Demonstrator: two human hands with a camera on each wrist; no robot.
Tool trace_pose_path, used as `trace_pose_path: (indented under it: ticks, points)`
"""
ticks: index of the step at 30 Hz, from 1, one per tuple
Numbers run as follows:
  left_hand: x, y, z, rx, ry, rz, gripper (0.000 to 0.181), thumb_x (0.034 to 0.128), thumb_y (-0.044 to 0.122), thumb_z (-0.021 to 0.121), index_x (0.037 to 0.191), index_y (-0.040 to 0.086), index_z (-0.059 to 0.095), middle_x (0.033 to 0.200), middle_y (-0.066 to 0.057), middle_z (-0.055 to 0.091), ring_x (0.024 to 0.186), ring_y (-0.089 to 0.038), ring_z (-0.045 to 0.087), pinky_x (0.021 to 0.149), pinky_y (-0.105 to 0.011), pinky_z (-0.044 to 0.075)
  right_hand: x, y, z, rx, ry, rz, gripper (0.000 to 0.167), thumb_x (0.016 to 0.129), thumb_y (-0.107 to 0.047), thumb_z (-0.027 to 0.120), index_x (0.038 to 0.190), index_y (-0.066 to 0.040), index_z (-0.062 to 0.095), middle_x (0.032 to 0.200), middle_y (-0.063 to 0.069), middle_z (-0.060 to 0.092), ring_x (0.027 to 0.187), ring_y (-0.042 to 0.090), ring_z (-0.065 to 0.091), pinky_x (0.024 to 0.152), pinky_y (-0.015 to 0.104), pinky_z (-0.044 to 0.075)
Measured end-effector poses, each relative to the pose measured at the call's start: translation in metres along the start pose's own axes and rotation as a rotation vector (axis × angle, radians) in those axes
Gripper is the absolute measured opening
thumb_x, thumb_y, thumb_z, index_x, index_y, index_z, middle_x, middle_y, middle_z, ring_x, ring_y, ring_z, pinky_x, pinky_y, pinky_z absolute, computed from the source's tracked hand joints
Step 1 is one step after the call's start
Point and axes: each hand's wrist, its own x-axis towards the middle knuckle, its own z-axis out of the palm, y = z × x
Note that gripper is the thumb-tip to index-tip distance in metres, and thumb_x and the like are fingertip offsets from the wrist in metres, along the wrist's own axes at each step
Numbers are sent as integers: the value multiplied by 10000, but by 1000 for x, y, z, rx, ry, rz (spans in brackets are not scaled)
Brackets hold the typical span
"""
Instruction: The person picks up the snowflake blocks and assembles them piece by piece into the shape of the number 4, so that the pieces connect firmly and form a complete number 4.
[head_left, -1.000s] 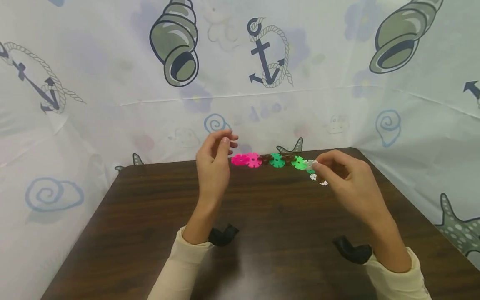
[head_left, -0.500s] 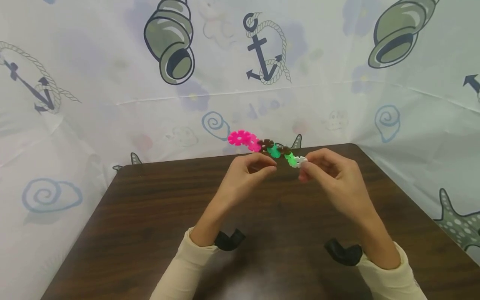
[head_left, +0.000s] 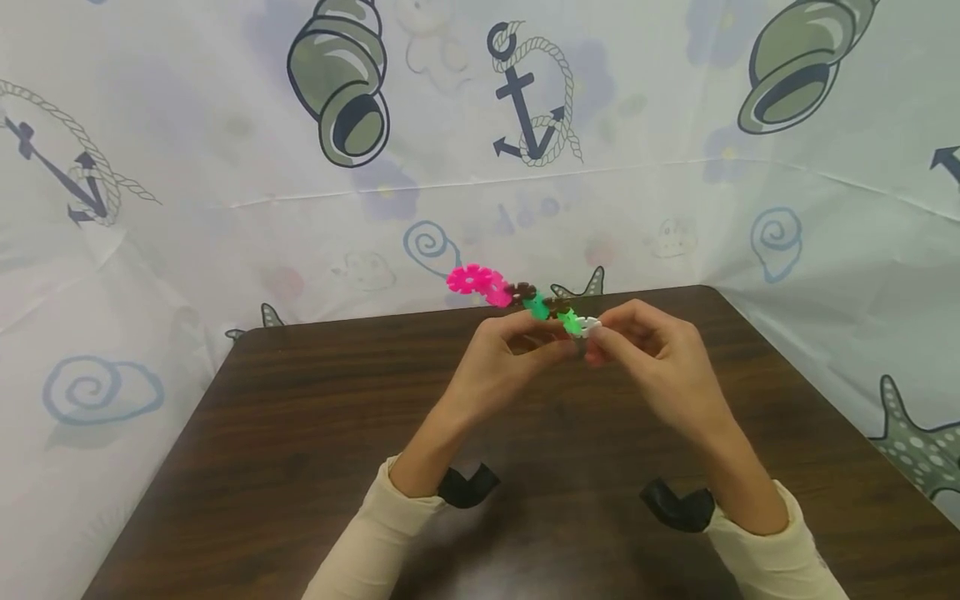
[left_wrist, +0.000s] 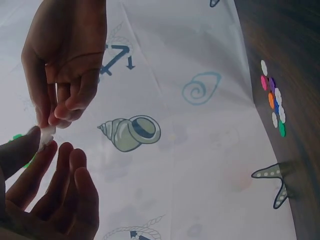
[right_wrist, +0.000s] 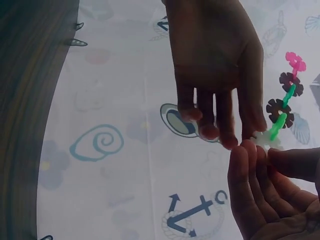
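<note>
A chain of interlocking flower-shaped plastic discs [head_left: 495,287] is held up above the table, running from pink through brown and green to a white disc [head_left: 587,326] at its near end. My right hand [head_left: 663,367] pinches that white disc between thumb and fingers. From the other side my left hand [head_left: 502,367] has its thumb and forefinger on the same end, pinching at the white disc [left_wrist: 47,136], beside the light green one. Fingers partly cover this end in both wrist views. The pink end [right_wrist: 296,62] sticks up free.
Several loose discs [left_wrist: 278,105] in white, pink, orange, blue, purple and green lie on the dark wooden table [head_left: 300,400]. A white sheet [head_left: 225,150] printed with shells and anchors hangs around its back and sides. A black strap piece shows at each wrist.
My left hand has come across from beside the pink end to the white end. The chain has tilted, its pink end now higher. My right hand has shifted slightly left.
</note>
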Motion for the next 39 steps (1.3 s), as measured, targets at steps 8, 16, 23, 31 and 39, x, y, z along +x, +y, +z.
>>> trace_pose_path:
  ticks: [8, 16, 23, 31, 39]
  points:
    - [0, -2, 0, 16, 72, 56, 177, 929, 51, 746, 1100, 16, 775, 1004, -134, 782, 928, -215, 746, 851, -327, 625, -1, 1, 6, 4, -26, 15, 99, 1009, -203, 677, 1014, -109, 709, 838, 26, 759, 769, 187, 739, 675, 250, 556]
    - [0, -1, 1, -13, 129, 75, 157, 910, 26, 758, 1060, -17, 777, 985, -165, 778, 912, -255, 760, 807, -281, 630, 3, 4, -5, -111, -58, 18, 144, 1030, -284, 645, 1101, -177, 713, 921, -3, 762, 831, 117, 729, 702, 229, 544]
    - [0, 2, 2, -29, 147, 100, 140, 900, 4, 748, 1033, -24, 778, 963, -175, 774, 860, -255, 736, 764, -310, 631, 21, 47, -47, -340, 69, 194, 572, 1010, -512, 605, 1422, -116, 575, 1296, 157, 693, 1169, 346, 661, 1007, 457, 517]
    - [-2, 3, 3, -34, 156, 105, 132, 891, -5, 749, 1018, -29, 778, 947, -175, 754, 837, -240, 722, 743, -306, 629, 34, 122, -73, -504, 25, 387, 863, 1020, -460, 611, 1578, 83, 238, 1549, 413, 324, 1426, 601, 303, 1140, 745, 283]
    - [-3, 5, 3, -55, 159, 129, 126, 878, -45, 736, 996, -50, 779, 902, -176, 693, 808, -167, 654, 722, -293, 617, 28, 186, -79, -597, -55, 571, 922, 1014, -466, 607, 1561, 138, 176, 1520, 516, 173, 1376, 721, 190, 1115, 785, 273]
